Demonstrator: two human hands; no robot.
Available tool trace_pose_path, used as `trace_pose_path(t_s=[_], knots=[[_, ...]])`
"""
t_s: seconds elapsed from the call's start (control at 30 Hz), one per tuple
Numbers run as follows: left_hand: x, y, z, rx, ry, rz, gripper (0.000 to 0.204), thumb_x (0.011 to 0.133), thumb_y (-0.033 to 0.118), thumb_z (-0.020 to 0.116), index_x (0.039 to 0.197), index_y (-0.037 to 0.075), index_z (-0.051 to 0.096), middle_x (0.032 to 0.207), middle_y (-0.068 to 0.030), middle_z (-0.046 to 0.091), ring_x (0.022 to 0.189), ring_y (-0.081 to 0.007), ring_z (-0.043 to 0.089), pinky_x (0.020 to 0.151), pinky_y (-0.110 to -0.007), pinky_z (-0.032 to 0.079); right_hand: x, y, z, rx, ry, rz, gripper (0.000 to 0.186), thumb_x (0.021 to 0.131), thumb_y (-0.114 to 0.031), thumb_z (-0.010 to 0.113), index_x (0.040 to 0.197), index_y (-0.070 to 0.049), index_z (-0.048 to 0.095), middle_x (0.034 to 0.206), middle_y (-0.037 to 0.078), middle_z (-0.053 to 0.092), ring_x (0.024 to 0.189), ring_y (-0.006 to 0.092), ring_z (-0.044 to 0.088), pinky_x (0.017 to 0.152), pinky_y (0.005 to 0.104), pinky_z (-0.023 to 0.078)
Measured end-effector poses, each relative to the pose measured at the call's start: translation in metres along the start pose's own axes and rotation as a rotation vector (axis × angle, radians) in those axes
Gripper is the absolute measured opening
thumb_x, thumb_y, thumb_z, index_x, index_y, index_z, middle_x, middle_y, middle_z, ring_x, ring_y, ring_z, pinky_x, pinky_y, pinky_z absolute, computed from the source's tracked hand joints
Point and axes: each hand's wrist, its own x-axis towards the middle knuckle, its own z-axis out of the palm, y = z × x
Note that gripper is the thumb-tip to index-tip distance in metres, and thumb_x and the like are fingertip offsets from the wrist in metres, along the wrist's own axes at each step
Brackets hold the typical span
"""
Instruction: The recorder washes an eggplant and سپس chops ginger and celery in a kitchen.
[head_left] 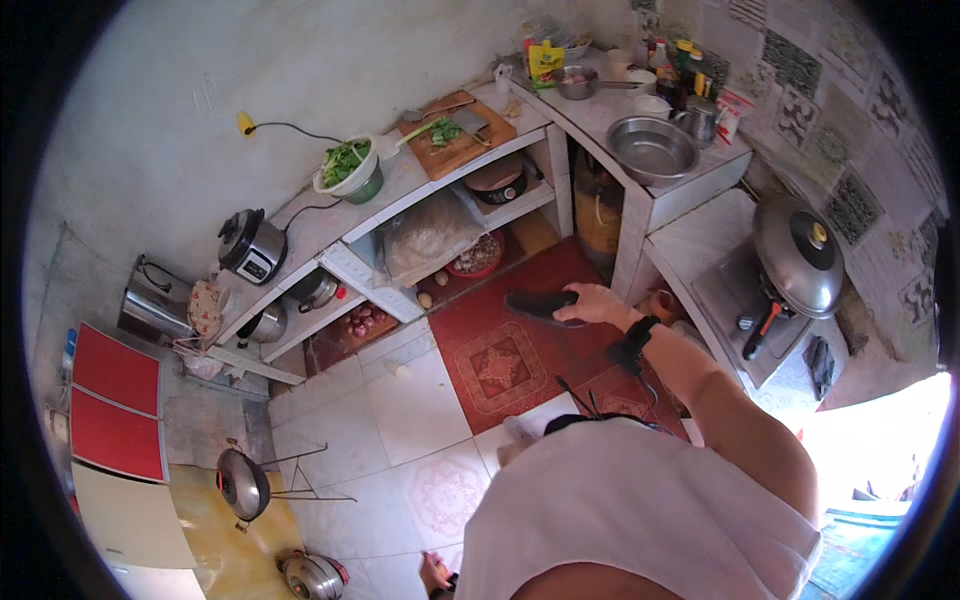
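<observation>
On the long counter (325, 228) we see an electric cooker (255, 248), a pale bowl (371, 186) of green leaves (345, 158) and a wooden board (445, 164) with a cleaver (469, 121) upon it. Below are reddish bulbs (362, 320); at right we notice a large lidded pan (788, 262).

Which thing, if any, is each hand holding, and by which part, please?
The right hand seems to hold a dark elongated object by its right end; for the left hand, it cannot be told.

Right of the matt brown rectangular wooden board (438, 158): a glossy round silver metal basin (652, 152); left: a round white plastic bowl (372, 158).
</observation>
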Motion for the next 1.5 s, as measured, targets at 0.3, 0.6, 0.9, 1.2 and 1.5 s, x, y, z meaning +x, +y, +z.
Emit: trace_pose_path(t_s=[0.3, 0.6, 0.9, 1.2, 1.5], knots=[[0.087, 0.464, 0.181, 0.111, -0.295, 0.417, 0.018, 0.082, 0.018, 0.055, 0.097, 0.009, 0.056, 0.082, -0.0022, 0.059, 0.056, -0.0083, 0.045, 0.048, -0.020, 0.039, 0.121, -0.045, -0.034, 0.297, 0.007, 0.212, 0.082, 0.066, -0.056, 0.061, 0.126, -0.005, 0.040, 0.100, 0.016, 0.059, 0.091, 0.0249, 0.056, 0.078, 0.0324, 0.042], [0.031, 0.709, 0.492, -0.001, -0.970, 0.537, 0.041, 0.086, 0.041, 0.049, 0.111, 0.009, 0.049, 0.093, -0.0078, 0.059, 0.050, -0.0087, 0.045, 0.046, -0.021, 0.040, 0.296, -0.092, -0.057, 0.500, 0.244, -0.113, 0.066, 0.079, -0.054, 0.048, 0.123, -0.005, 0.043, 0.096, 0.017, 0.059, 0.086, 0.0239, 0.057, 0.076, 0.0323, 0.042], [0.075, 0.829, 0.546, -0.324, -0.951, 0.335, 0.049, 0.080, 0.038, 0.059, 0.113, 0.004, 0.045, 0.098, -0.0070, 0.057, 0.085, -0.0182, 0.056, 0.072, -0.028, 0.047, 0.426, -0.158, -0.051, 0.255, 0.186, -0.423, 0.039, 0.089, -0.028, 0.040, 0.123, -0.009, 0.043, 0.112, 0.020, 0.051, 0.100, 0.0337, 0.051, 0.083, 0.0363, 0.042], [0.173, 0.895, 0.561, -0.122, -0.824, 0.460, 0.059, 0.074, 0.034, 0.065, 0.118, 0.003, 0.041, 0.103, -0.0066, 0.055, 0.092, -0.0192, 0.054, 0.080, -0.031, 0.043, 0.587, -0.148, -0.118, 0.057, -0.097, -0.300, 0.028, 0.080, -0.026, 0.051, 0.100, -0.008, 0.059, 0.090, 0.015, 0.060, 0.087, 0.0298, 0.058, 0.074, 0.0376, 0.045], [0.219, 0.929, 0.559, 0.040, -0.881, 0.426, 0.066, 0.069, 0.030, 0.071, 0.118, 0.000, 0.039, 0.105, -0.0083, 0.053, 0.095, -0.0200, 0.052, 0.085, -0.032, 0.041, 0.806, -0.178, -0.113, -0.588, 0.131, -0.471, 0.018, 0.074, -0.016, 0.051, 0.078, -0.004, 0.064, 0.080, 0.015, 0.061, 0.080, 0.0291, 0.059, 0.066, 0.0430, 0.047]])
